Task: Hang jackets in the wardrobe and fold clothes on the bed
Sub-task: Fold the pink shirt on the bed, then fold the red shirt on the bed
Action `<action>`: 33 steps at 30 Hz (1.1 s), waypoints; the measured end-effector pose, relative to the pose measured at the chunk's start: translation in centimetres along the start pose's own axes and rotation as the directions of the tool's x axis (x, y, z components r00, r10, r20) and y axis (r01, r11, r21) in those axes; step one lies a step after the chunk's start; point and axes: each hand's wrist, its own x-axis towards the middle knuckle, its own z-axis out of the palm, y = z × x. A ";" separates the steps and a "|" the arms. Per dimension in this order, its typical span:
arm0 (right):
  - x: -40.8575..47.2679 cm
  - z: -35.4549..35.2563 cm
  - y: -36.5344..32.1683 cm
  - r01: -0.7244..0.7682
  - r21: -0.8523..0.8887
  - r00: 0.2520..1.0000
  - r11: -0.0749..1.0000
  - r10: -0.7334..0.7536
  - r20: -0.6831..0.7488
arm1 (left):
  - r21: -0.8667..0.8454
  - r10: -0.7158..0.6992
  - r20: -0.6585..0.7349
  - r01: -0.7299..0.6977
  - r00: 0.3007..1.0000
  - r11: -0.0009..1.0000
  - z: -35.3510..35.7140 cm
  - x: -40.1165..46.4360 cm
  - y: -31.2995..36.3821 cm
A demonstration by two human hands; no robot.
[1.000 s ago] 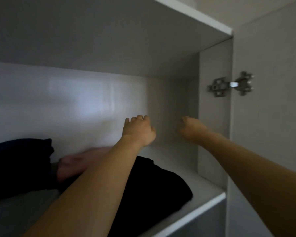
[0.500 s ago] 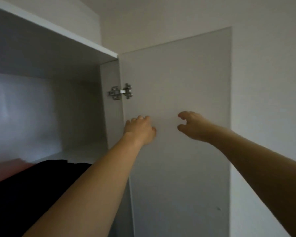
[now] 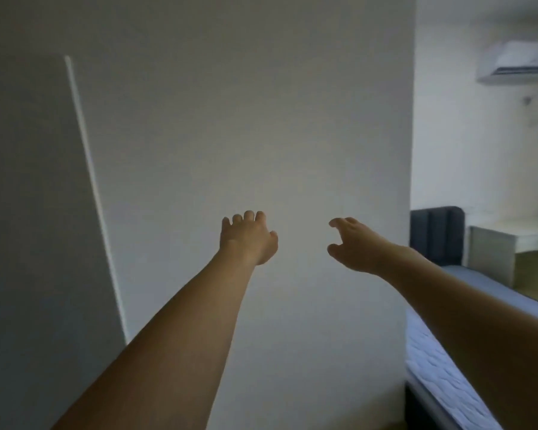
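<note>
Both my arms reach forward at chest height in front of a plain white wall. My left hand (image 3: 249,237) is in the middle of the view, fingers loosely curled, holding nothing. My right hand (image 3: 353,246) is beside it to the right, fingers spread and bent, also holding nothing. The open wardrobe door (image 3: 38,197) stands at the left edge; the shelves and clothes are out of view. The bed (image 3: 432,352) with a blue-grey mattress runs along the lower right, partly behind my right arm.
A white wall (image 3: 246,119) fills the middle. A dark padded headboard (image 3: 435,234) stands at the bed's far end. A white desk (image 3: 510,240) sits beyond it, and an air conditioner (image 3: 516,62) hangs high on the far wall.
The view has swung right, from the wardrobe shelf with dark folded clothes, past the open door, to the wall and bed. Both hands stay out in front, with nothing in them.
</note>
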 end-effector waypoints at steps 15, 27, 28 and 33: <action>-8.5 -11.6 47.2 -0.388 -0.060 0.921 0.920 0.390 0.023 | -0.198 0.383 0.032 -0.369 0.923 0.908 7.9 8.3 50.6; -15.2 -26.1 84.2 -0.564 -0.083 0.824 0.822 0.566 0.005 | -0.259 0.515 0.218 -0.460 0.829 0.849 11.0 12.6 92.4; -16.3 -27.2 87.4 -0.575 -0.079 0.816 0.814 0.578 0.008 | -0.257 0.532 0.208 -0.479 0.821 0.840 11.0 12.4 96.0; -21.7 -32.2 103.0 -0.615 -0.056 0.786 0.786 0.617 0.028 | -0.295 0.557 0.221 -0.490 0.801 0.821 11.4 11.2 111.9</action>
